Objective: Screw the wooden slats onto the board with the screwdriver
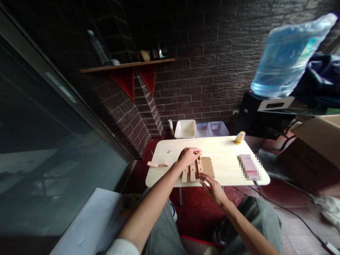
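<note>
My left hand [189, 156] is closed around a small yellow-and-black screwdriver [199, 156], held upright at the far end of a wooden strip [199, 166]. At that strip's near end is my right hand [214, 187], its thumb and fingers around the wood and partly covering it. Two more wooden strips with dark holes, a middle one [192, 173] and a left one [184, 175], lie alongside. Beneath them is a flat brown cardboard-like piece [208, 167]. The screwdriver's tip is too small to make out.
On the pale table [225, 150] are loose wooden pieces [158, 164], small dark screws [169, 151], a yellow-capped jar [239, 137] and a blurred-out phone-like object [249, 167] with a cable. Behind stand a white bin [185, 129] and clear bins [218, 128].
</note>
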`<state>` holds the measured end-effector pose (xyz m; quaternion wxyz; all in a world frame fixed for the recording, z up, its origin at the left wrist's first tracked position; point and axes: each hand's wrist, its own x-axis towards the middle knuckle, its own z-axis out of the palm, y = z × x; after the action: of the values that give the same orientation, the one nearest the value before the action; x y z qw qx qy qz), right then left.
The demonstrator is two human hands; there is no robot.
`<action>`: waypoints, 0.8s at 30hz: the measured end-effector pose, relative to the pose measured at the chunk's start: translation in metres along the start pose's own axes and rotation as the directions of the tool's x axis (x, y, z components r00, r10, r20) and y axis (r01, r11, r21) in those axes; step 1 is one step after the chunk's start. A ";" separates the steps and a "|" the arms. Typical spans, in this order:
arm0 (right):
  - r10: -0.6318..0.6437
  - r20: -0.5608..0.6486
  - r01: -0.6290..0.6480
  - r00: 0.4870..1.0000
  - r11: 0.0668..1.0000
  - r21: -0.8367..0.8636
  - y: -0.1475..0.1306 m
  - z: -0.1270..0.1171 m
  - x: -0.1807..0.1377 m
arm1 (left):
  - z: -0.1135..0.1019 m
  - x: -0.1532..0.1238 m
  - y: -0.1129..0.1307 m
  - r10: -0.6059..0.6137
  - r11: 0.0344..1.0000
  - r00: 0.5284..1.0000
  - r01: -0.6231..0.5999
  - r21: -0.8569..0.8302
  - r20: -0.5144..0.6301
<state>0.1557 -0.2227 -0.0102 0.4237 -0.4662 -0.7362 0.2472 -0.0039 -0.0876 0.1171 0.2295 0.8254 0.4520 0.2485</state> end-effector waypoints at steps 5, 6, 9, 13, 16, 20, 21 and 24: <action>-0.011 0.003 0.011 1.000 1.000 -0.015 -0.005 -0.003 0.001 | 0.003 0.003 0.000 0.009 1.000 1.000 -0.008 0.021 -0.011; -0.006 -0.002 0.006 1.000 1.000 -0.018 -0.006 -0.006 0.000 | 0.003 0.003 0.000 0.011 1.000 1.000 -0.010 0.020 -0.006; 0.057 -0.073 -0.057 0.996 0.998 -0.001 -0.003 -0.014 -0.013 | 0.003 0.001 0.001 0.000 1.000 1.000 0.000 0.011 0.003; 0.172 -0.180 -0.169 0.968 0.985 0.031 0.017 -0.025 -0.041 | 0.003 -0.002 0.000 0.003 1.000 1.000 -0.003 -0.004 -0.013; 0.208 -0.226 -0.209 0.952 0.978 0.022 0.031 -0.032 -0.048 | 0.005 -0.002 -0.002 0.035 0.999 0.999 -0.035 -0.035 -0.020; 0.176 -0.210 -0.183 0.962 0.983 -0.016 0.041 -0.038 -0.020 | 0.007 -0.002 -0.002 0.057 0.997 0.998 -0.058 -0.057 -0.015; 0.156 -0.194 -0.165 0.968 0.986 -0.030 0.043 -0.038 -0.009 | 0.007 -0.002 -0.002 0.059 0.996 0.998 -0.060 -0.059 -0.015; 0.087 -0.136 -0.101 0.987 0.989 -0.103 0.047 -0.033 0.025 | 0.006 -0.005 -0.001 0.051 0.997 0.999 -0.051 -0.065 -0.008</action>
<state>0.2017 -0.1803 -0.0189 0.4327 -0.5382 -0.6965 0.1951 -0.0029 -0.0922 0.1109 0.2483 0.8281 0.4230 0.2713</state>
